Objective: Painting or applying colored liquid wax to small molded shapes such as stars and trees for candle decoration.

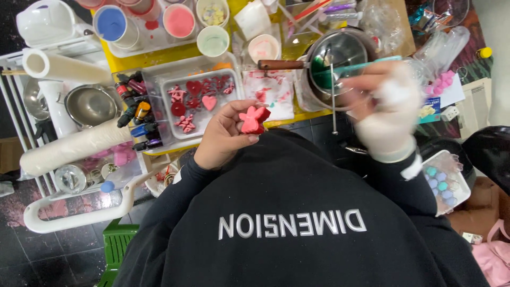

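My left hand (223, 139) is bare and holds a red butterfly-shaped cast piece (253, 119) between thumb and fingers, just above my black sweatshirt. My right hand (387, 114) wears a white glove and is blurred by motion. It grips a thin metal rod (333, 103) that hangs down in front of a steel saucepan (340, 50) with green liquid in it. A teal tool handle (372, 62) lies across the pan next to that hand. Left of the piece stands a clear tray (171, 109) with several red hearts and other shapes.
Cups of blue, pink and pale green colour (178, 21) stand on a yellow table at the back. Small dye bottles (137, 114) lie left of the tray. Paper rolls (64, 66), a steel bowl (91, 105) and a white rack are at the left. A tray of pastel balls (443, 183) is at the right.
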